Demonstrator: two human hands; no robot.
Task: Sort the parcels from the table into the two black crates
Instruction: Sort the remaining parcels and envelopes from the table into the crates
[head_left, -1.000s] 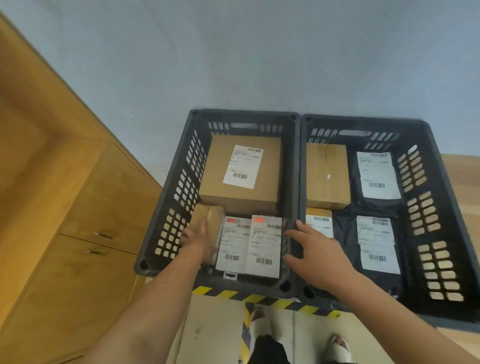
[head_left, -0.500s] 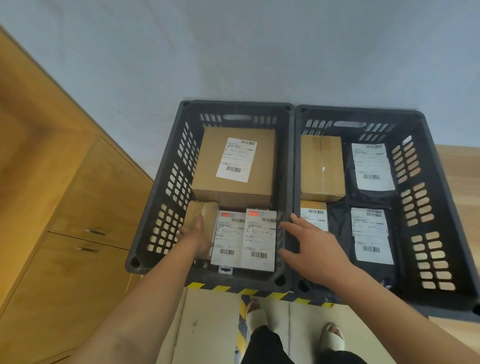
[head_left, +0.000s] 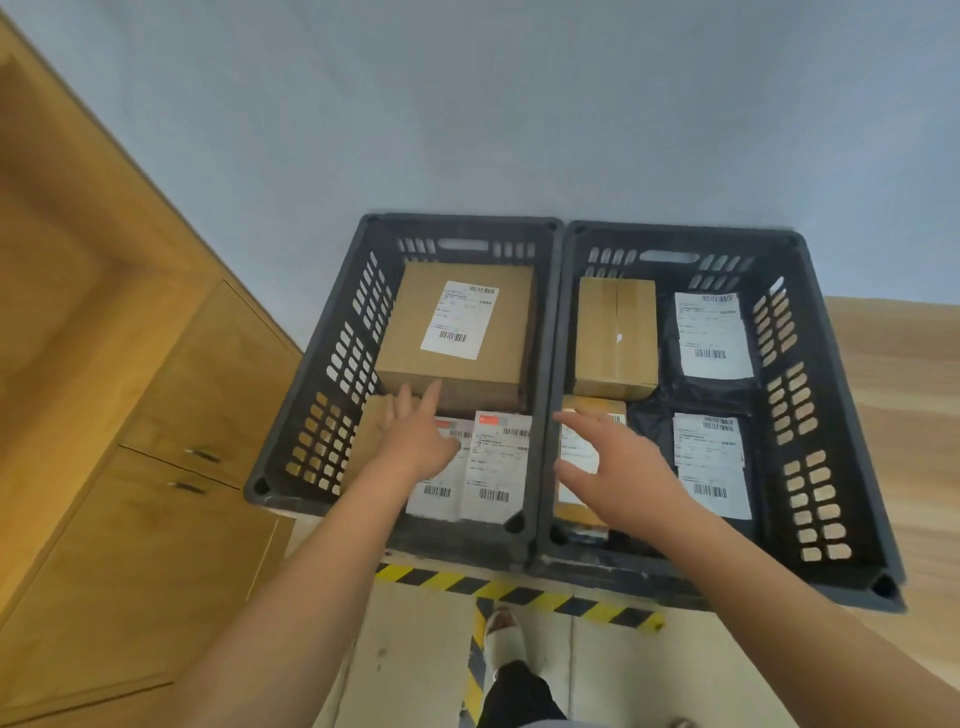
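The left hand (head_left: 415, 441) reaches into the left crate (head_left: 322, 374) with straight, loose fingers and holds nothing. Its forefinger points at the near edge of the large brown box (head_left: 467, 322), and it may be touching the box, though the view is too soft to be sure. The palm hangs over a small brown box (head_left: 371, 431) at the crate's near left wall and hides most of it. It also covers part of the left one of two white-labelled parcels (head_left: 496, 467) that lie side by side at the near edge.

The right hand (head_left: 618, 462) is spread wide and empty above the near left corner of the right crate (head_left: 831, 374). It covers much of a small labelled box (head_left: 576, 452) there. Beyond that box a taped brown box (head_left: 615, 338) stands against the far left wall. Two black bags with white labels fill the right half, the far bag (head_left: 711, 332) and the near bag (head_left: 711, 462). The print on the labels is too blurred to read.

The crates stand touching, long sides together, and both floors are nearly covered. Bare gaps show only along the walls and in front of the near bag. A wooden cabinet (head_left: 156, 467) stands close on the left, a grey wall (head_left: 467, 104) behind. Yellow and black striped tape (head_left: 519, 592) runs below the near rims, and a pale shoe (head_left: 501, 639) stands beneath it. The right crate's near edge is partly hidden by the right forearm.
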